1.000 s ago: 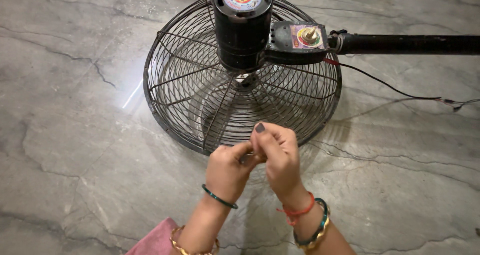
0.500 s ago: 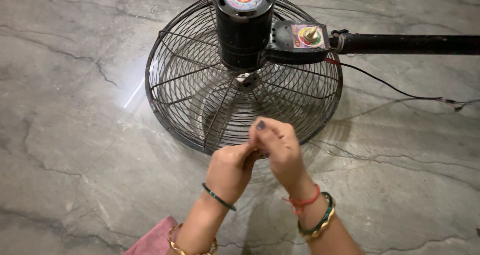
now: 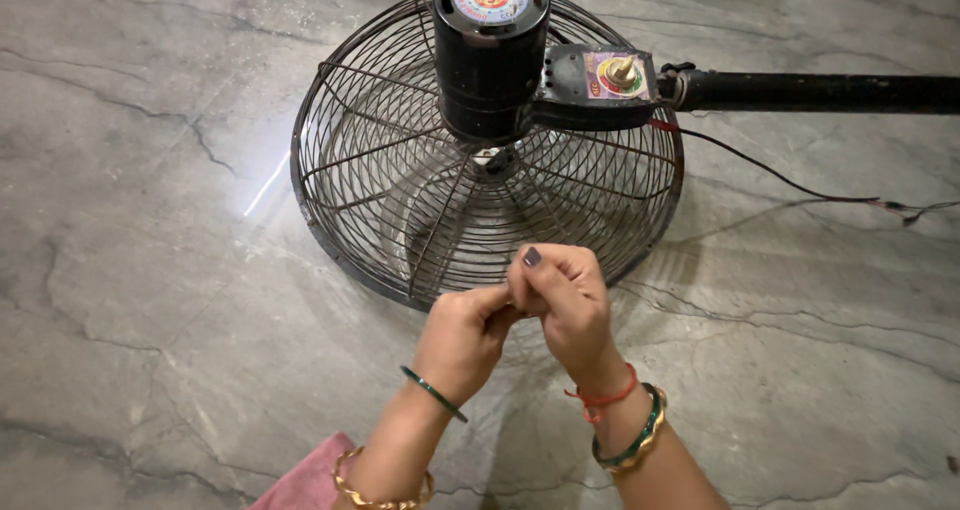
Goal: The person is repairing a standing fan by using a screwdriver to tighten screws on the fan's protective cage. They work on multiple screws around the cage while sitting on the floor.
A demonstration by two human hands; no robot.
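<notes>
1. Over the near rim of the cage [image 3: 400, 185], on the marble floor [image 3: 130, 270], I see both hands pressed together at the fingertips.
2. Left hand [image 3: 462, 338] and right hand [image 3: 565, 305] are pinched shut on something small between them; it is hidden by the fingers and I cannot tell what it is.
3. Right hand sits slightly higher and further forward, thumb on top; left comes in from below and to the side.
4. Fan lies face down: cage flat on the floor, motor [image 3: 490, 55] sticking up at its centre, directly ahead of the hands.
5. Pole [image 3: 820, 92] runs out level to the right from the switch box [image 3: 598, 85], so the long axis lies left to right across my view.
6. Right hand is the nearer one to the switch box and pole; left is nearer the cage's open left side.
7. A thin wire [image 3: 780, 175] trails off right along the floor, well apart from both hands.
</notes>
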